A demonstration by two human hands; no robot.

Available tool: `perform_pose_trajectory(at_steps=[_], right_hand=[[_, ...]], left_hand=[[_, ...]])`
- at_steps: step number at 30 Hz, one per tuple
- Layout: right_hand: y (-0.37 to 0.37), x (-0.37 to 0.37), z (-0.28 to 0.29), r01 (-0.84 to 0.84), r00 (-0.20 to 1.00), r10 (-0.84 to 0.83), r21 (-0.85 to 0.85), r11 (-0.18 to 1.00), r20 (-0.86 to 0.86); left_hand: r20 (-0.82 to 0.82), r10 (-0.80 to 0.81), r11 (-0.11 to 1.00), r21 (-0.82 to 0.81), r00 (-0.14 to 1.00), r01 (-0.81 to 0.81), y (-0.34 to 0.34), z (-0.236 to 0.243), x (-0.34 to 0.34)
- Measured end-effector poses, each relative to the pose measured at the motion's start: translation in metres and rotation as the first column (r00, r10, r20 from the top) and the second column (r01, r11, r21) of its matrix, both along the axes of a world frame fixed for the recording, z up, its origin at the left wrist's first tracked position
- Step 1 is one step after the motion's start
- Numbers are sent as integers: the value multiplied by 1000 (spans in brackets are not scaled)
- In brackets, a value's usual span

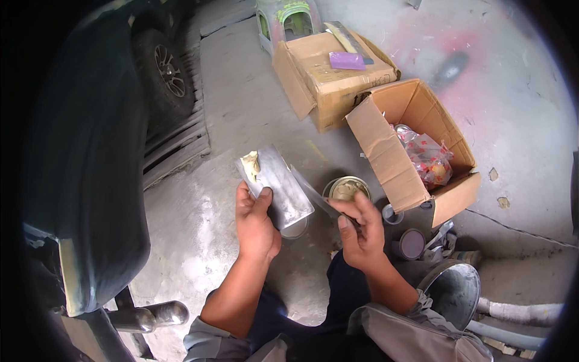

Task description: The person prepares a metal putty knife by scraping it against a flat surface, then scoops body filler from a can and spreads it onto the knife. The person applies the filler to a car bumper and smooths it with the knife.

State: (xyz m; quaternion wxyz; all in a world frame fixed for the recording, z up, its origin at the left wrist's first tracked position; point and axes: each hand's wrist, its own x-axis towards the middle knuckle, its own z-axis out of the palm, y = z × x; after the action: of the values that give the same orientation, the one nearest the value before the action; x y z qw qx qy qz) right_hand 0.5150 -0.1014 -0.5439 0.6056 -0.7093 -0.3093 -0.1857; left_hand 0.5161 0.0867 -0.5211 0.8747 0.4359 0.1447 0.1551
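Observation:
My left hand (254, 220) grips a grey metal plate (281, 197) that carries a lump of cream paste (250, 166) near its upper left corner. My right hand (360, 232) is closed on a thin putty knife (307, 187), whose blade reaches up-left to the plate's right edge; whether they touch is unclear. Behind my right fingers stands an open round can (347, 184) of greyish paste. A clear round lid or dish (295, 230) lies partly hidden below the plate, and a small clear cup (393, 215) is right of the can.
A dark car body (96, 187) and wheel (168, 70) line the left, with exhaust pipes (166, 314) below. Two cardboard boxes (335, 90) (380, 154) stand ahead, one holding bagged items. A metal bucket (446, 292), a purple can (411, 244) and a cable (515, 230) are at right.

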Motion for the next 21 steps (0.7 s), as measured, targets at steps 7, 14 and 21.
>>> perform_pose_trajectory(at_steps=[7, 14, 21], right_hand=[[-6, 1, -20, 143, 990, -141, -233, 962, 27], [12, -5, -7, 80, 997, -80, -72, 994, 5], [8, -14, -25, 70, 992, -73, -33, 997, -108]], left_hand=[[63, 60, 988, 142, 996, -69, -1, 7, 1], [55, 16, 996, 90, 998, -21, -10, -5, -5], [88, 42, 994, 98, 995, -51, -7, 2, -6]])
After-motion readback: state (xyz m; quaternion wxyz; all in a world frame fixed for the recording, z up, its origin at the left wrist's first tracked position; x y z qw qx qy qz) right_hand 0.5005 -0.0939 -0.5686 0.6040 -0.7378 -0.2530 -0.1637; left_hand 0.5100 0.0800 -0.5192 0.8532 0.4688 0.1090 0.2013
